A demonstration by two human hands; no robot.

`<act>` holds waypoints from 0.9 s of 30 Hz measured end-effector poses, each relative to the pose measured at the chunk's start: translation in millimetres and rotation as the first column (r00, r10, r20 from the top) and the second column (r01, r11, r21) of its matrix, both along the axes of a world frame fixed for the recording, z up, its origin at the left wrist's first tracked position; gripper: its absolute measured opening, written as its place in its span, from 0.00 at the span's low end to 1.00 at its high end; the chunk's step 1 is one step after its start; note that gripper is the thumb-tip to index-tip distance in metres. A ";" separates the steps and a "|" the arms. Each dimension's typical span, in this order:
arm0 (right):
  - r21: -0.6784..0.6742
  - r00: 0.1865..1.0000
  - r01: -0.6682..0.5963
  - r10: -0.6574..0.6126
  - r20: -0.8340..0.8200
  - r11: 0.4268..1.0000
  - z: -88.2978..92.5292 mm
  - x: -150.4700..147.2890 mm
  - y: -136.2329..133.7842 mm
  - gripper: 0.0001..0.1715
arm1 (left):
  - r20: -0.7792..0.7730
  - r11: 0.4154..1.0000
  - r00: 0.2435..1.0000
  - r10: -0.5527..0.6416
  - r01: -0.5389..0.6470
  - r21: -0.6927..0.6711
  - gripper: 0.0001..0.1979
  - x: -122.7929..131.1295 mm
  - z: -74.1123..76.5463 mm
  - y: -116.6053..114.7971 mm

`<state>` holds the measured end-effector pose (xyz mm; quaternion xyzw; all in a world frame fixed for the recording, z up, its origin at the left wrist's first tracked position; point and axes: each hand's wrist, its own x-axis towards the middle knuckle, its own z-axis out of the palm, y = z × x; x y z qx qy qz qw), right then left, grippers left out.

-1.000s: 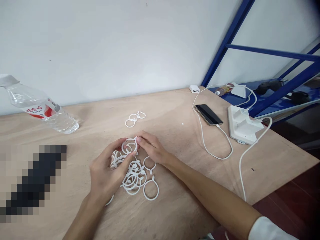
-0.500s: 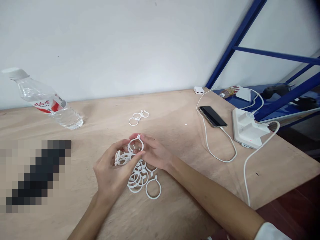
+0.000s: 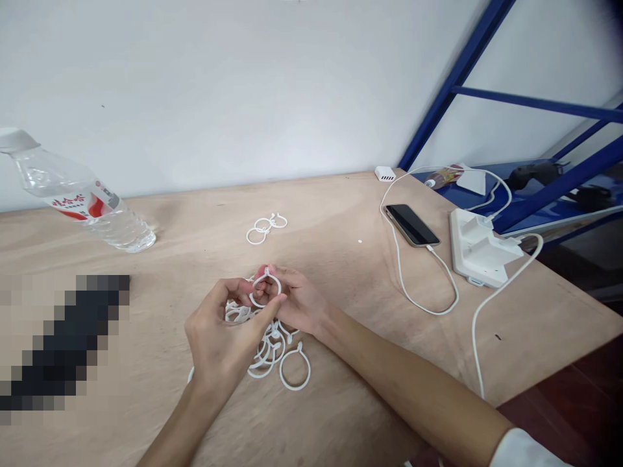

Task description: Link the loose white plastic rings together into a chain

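A white plastic curtain ring (image 3: 280,283) is held upright between both hands, its small eyelet at the top. My left hand (image 3: 221,327) is closed on the ring's lower edge, with the thumb along its lower right. My right hand (image 3: 304,301) pinches at the eyelet with its fingertips; the fingers partly hide what happens there. Below and behind the hands lies a loose pile of similar rings (image 3: 265,371), partly covered by the left hand. One single ring (image 3: 295,389) lies flat at the pile's right side.
Three linked rings (image 3: 263,230) lie farther back on the wooden table (image 3: 341,402). A water bottle (image 3: 104,211) stands at the left, above a pixelated dark patch. To the right are a phone (image 3: 413,225) on a white cable, a power strip (image 3: 479,250) and a blue metal frame (image 3: 450,87).
My right fingertips have closed in at the ring's top, and the ring is turned slightly. The view has shifted a little to the right.
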<state>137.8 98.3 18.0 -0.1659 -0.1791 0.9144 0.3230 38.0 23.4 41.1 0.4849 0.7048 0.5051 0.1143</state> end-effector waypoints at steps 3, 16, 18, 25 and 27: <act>-0.026 0.999 -0.020 0.019 -0.037 0.999 -0.4 0.9 0.9 0.13 | -0.065 1.000 0.998 0.003 -0.003 0.006 0.17 1.4 1.8 -0.1; 0.300 0.908 0.304 -0.370 0.194 0.904 9.4 11.8 21.8 0.07 | -0.254 0.941 0.930 -0.267 0.194 -0.278 0.15 -27.7 11.1 2.0; 0.481 0.786 0.368 -0.543 0.297 0.796 4.5 14.1 28.4 0.07 | -0.291 0.900 0.884 -0.366 0.257 -0.353 0.18 -33.7 15.1 1.9; 0.756 0.631 0.118 -0.637 0.443 0.643 -9.4 10.6 23.9 0.14 | -0.449 0.913 0.808 -0.383 0.258 -0.315 0.20 -47.3 19.2 57.6; 0.817 0.627 0.031 -0.648 0.432 0.575 -8.5 10.5 19.1 0.16 | -0.518 0.929 0.791 -0.325 0.163 -0.333 0.22 -50.2 10.9 87.5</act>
